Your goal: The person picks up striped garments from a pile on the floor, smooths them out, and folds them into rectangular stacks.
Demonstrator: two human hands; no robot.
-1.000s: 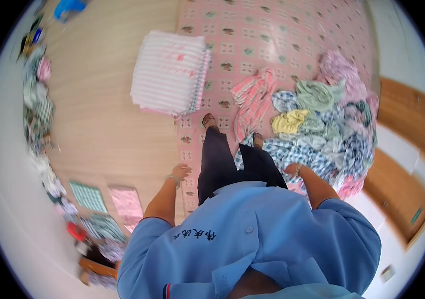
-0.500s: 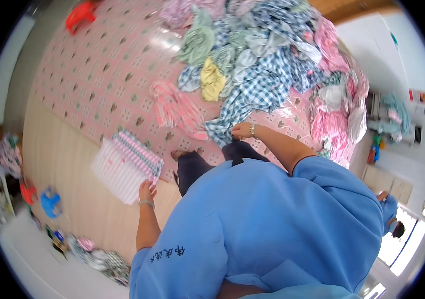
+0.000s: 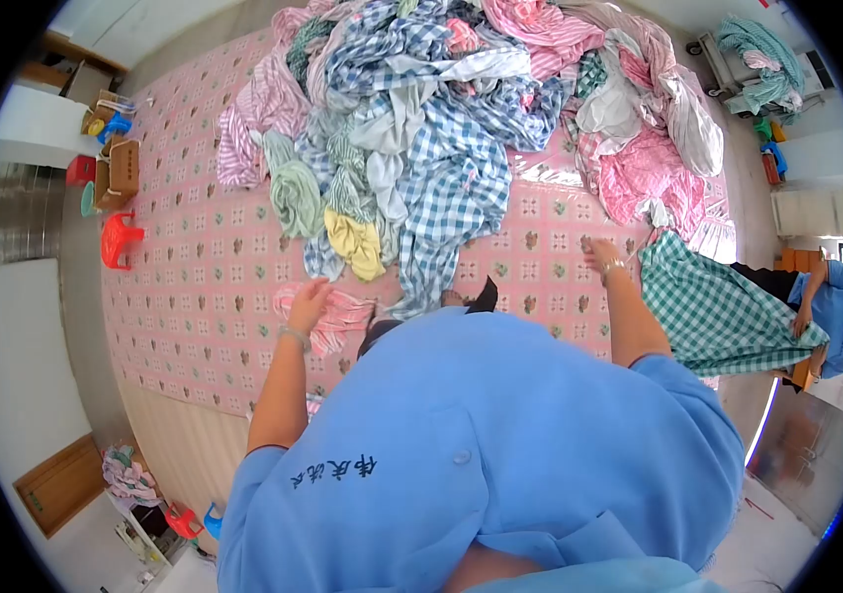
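Note:
My left hand (image 3: 309,304) is over a pink striped cloth (image 3: 342,318) on the floor, its fingers stretched out and holding nothing; whether it touches the cloth is unclear. To the right, my right hand (image 3: 601,257) hangs above the patterned mat with its fingers apart and nothing in them. Between the hands, a blue-and-white checked cloth (image 3: 451,183) trails from the big pile toward my feet. A yellow cloth (image 3: 354,243) and a pale green bundle (image 3: 296,198) lie at the pile's near left edge.
A person (image 3: 842,306) at the right holds a green-and-white checked cloth (image 3: 713,311). Pink cloths (image 3: 644,183) lie on the pile's right side. A red stool (image 3: 121,240) and a cardboard box (image 3: 121,173) stand at the left. A loaded cart (image 3: 738,84) is at the upper right.
My view has swung toward the pile, and the folded stack by my left hand is now mostly out of sight. My right hand has come away from the blue checked cloth. The other person appears nearer.

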